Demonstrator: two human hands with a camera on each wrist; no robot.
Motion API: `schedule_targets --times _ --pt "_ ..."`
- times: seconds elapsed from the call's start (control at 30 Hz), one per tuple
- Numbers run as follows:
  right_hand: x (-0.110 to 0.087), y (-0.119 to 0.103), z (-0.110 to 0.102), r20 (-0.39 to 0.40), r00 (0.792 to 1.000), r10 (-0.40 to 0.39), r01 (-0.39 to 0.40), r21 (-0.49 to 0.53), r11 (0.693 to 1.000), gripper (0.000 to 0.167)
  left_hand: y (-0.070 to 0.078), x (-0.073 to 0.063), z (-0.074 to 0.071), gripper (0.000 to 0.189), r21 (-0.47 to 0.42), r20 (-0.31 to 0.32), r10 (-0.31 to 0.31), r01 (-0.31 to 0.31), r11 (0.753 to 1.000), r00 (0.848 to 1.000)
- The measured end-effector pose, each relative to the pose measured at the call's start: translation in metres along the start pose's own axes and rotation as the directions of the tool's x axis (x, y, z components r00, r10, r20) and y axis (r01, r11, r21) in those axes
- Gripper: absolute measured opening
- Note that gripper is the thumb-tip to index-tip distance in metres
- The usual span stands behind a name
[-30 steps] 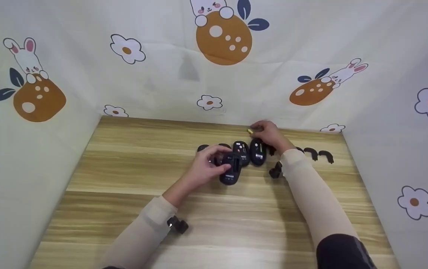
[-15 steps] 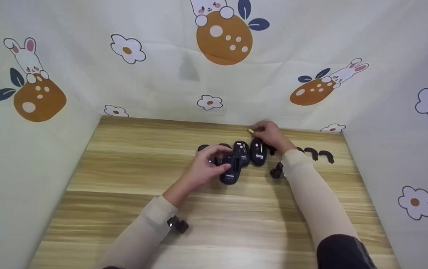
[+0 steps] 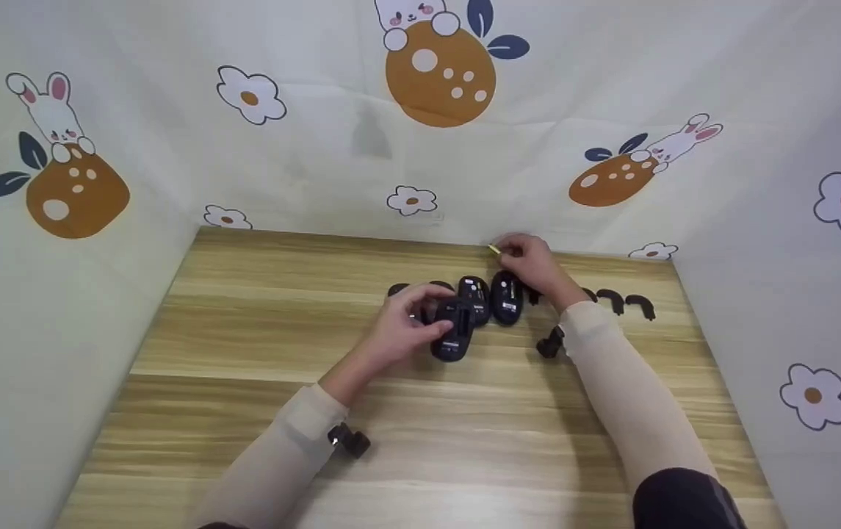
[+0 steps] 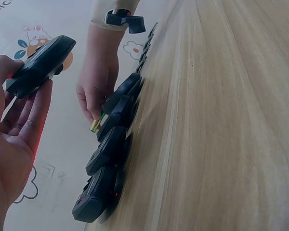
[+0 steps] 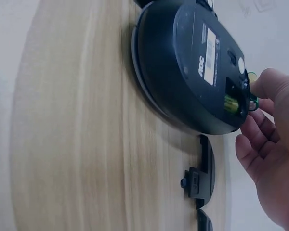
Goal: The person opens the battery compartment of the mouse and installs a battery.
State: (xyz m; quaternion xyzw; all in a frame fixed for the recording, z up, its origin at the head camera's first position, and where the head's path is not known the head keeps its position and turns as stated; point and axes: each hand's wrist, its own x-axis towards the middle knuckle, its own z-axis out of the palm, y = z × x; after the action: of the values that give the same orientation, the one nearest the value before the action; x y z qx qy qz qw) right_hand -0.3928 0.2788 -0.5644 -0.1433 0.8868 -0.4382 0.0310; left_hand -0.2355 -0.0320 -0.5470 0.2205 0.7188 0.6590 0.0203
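Note:
My left hand [image 3: 399, 327] holds a black computer mouse [image 3: 451, 344], underside up, with a dark open battery slot. Behind the row of mice, my right hand [image 3: 532, 263] pinches a small yellow-green battery [image 3: 494, 249] near the back wall; whether it holds one or more, I cannot tell. Beside that hand lies another mouse [image 5: 192, 72], underside up, with a yellow-green battery [image 5: 231, 104] visible in its slot. More upturned mice [image 4: 106, 149] stand in a row to the left, partly hidden by my left hand in the head view.
Several curved black battery covers [image 3: 640, 305] lie to the right of the mice, some hidden behind the right forearm. A patterned cloth wall [image 3: 317, 162] rises behind the wooden table [image 3: 420, 441].
The battery in my right hand has shifted slightly up and back toward the wall, and the right forearm has moved a little right. My left hand with its mouse stays nearly still.

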Motion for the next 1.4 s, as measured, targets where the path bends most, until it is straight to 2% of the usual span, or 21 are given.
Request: schedule_targets --times 0.23,0.43,0.83,0.97,1.2,1.3,1.4 --pt "-0.015 -0.013 -0.001 -0.036 0.998 -0.044 0.046 0.054 0.997 0.025 0.0 0.0 0.0 0.044 -0.005 0.002 -0.01 0.01 1.0 1.0" --pt "-0.034 -0.029 0.004 -0.054 0.997 -0.05 0.057 0.13 0.99 0.025 0.002 0.001 0.001 0.044 -0.018 0.009 0.009 -0.009 1.0 1.0" --pt "-0.079 -0.071 0.012 -0.033 0.997 -0.065 0.072 0.319 0.945 0.011 0.005 0.001 0.001 0.045 -0.018 0.005 0.007 -0.007 1.0 1.0" --pt "-0.094 -0.085 0.013 -0.032 0.995 -0.095 0.1 0.357 0.929 0.016 0.006 0.001 0.002 0.045 -0.021 0.008 -0.001 0.001 1.0 1.0" --pt "-0.113 -0.098 0.016 -0.063 0.975 -0.214 0.221 0.407 0.886 0.033 0.006 0.0 0.002 0.046 -0.013 0.014 -0.012 0.012 1.0 1.0" --pt "-0.121 -0.102 0.019 -0.075 0.966 -0.247 0.257 0.387 0.886 0.038 0.005 0.0 0.002 0.045 -0.002 0.019 -0.001 0.001 1.0 1.0" --pt "-0.13 -0.108 0.023 -0.086 0.962 -0.257 0.271 0.369 0.889 0.035 0.005 0.0 0.002 0.045 0.004 0.024 0.01 -0.011 1.0 1.0"
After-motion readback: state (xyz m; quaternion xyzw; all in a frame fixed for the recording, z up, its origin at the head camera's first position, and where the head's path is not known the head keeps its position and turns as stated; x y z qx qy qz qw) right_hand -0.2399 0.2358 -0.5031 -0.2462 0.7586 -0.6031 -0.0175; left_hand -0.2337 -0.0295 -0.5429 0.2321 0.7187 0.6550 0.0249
